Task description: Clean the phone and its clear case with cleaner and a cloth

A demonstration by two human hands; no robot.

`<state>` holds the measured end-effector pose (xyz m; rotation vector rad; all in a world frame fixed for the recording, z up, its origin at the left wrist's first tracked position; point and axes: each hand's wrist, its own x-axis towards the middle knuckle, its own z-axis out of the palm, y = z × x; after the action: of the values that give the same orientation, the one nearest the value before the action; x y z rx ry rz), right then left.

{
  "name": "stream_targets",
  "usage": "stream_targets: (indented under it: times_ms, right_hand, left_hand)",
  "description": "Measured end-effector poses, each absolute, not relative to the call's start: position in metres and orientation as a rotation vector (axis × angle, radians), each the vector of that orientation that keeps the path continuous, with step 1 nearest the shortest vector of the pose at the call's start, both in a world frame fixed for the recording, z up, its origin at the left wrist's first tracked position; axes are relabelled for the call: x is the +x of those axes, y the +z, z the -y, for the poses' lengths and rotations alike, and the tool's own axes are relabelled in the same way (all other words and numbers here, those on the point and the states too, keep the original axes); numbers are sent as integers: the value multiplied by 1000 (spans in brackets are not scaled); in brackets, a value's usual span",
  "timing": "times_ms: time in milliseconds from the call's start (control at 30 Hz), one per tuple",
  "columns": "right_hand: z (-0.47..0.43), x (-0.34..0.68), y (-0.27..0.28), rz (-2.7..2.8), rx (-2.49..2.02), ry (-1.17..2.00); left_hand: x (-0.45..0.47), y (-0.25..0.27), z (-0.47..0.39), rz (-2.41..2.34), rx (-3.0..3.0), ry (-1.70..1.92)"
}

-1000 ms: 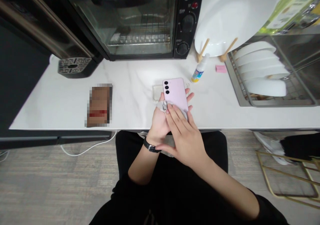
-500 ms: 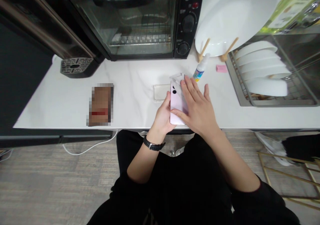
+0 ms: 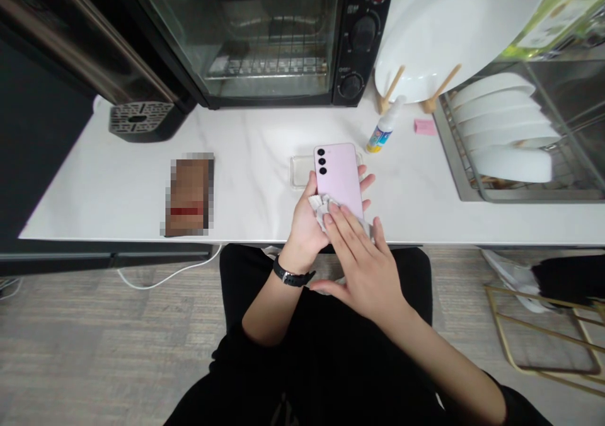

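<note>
A pale pink phone (image 3: 338,171) lies back side up, its three camera lenses at the upper left. My left hand (image 3: 306,224) is wrapped round it from beneath, thumb along the left edge and fingertips showing past the right edge. With flat fingers, my right hand (image 3: 362,262) presses a crumpled white tissue (image 3: 322,207) onto the lower part of the phone's back; the thumb is held apart. Behind the phone, partly covered, a clear phone case (image 3: 301,171) rests on the counter. A small white spray bottle (image 3: 380,133) stands to the right.
A toaster oven (image 3: 274,41) and a coffee machine's drip tray (image 3: 142,118) line the back. A pixelated brown item (image 3: 189,193) lies at left. To the right are a pink piece (image 3: 424,127), a large plate on a wooden stand (image 3: 444,29) and a rack of white bowls (image 3: 510,161).
My right hand has slid down the phone toward me with the tissue, uncovering the cameras and upper back. The fingertips of my left hand now show past the phone's right edge.
</note>
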<state>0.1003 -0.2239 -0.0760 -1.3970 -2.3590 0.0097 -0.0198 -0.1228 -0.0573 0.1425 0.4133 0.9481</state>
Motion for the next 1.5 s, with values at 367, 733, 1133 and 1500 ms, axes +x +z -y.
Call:
stream_targets:
  times_ms: [367, 733, 1133, 1500]
  right_hand:
    - [133, 113, -61, 2194, -1569, 40]
    - [198, 81, -63, 2328, -1381, 90]
    - [166, 107, -65, 2131, -1639, -5]
    - [174, 81, -66, 2239, -1454, 10]
  left_hand:
    - [-7, -61, 118, -585, 137, 1051]
    - [-19, -57, 126, -429, 129, 903]
    - [-10, -60, 120, -548, 109, 987]
    - [-12, -59, 123, -400, 132, 944]
